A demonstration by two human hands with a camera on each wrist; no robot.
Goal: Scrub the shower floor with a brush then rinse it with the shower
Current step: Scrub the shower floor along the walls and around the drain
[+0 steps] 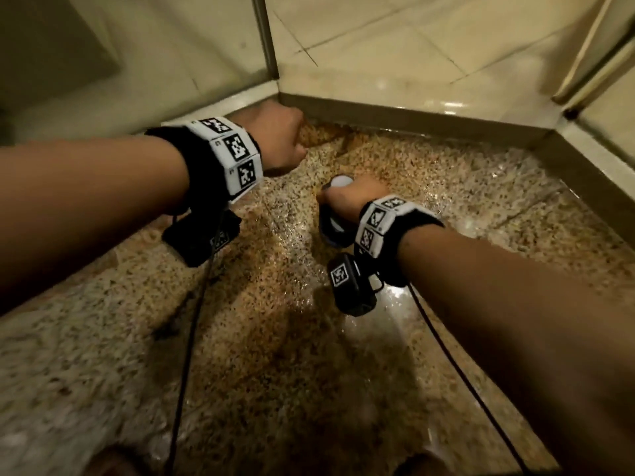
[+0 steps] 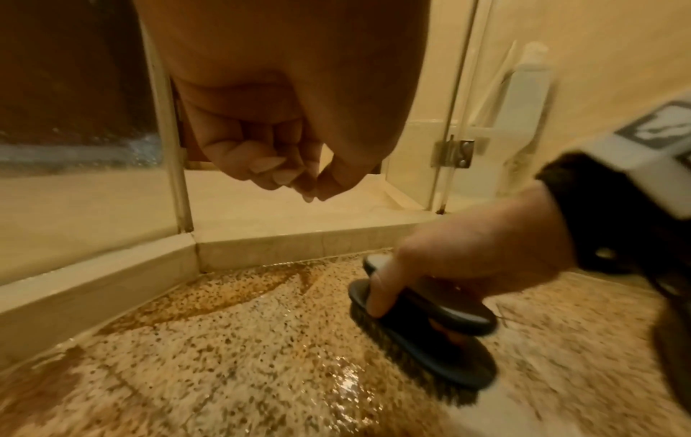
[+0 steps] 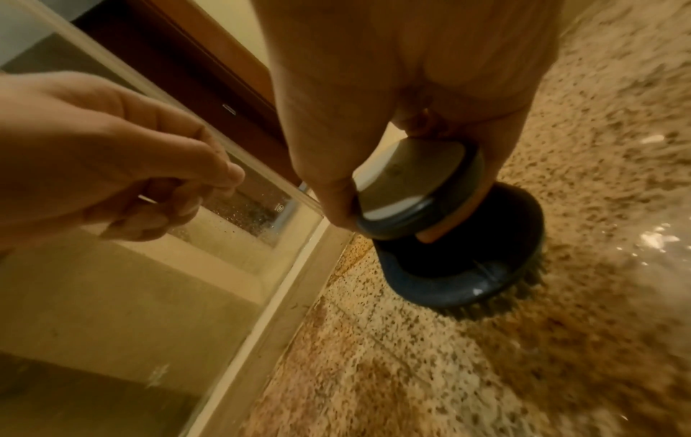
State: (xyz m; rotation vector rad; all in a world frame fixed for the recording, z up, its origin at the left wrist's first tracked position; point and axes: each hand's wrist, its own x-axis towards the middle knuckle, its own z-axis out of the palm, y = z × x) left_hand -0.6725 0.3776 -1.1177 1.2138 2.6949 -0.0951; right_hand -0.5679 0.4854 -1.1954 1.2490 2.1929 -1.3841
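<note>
Your right hand (image 1: 350,197) grips a dark round brush (image 3: 460,278) by its top knob, bristles down on the wet speckled shower floor (image 1: 309,338) near the corner curb (image 2: 112,266). Your left hand (image 2: 269,142) hovers just above, fingers curled, holding nothing.

Wet speckled shower floor (image 1: 446,187), brown staining near the corner, bristle brush (image 3: 460,283) resting on it
</note>
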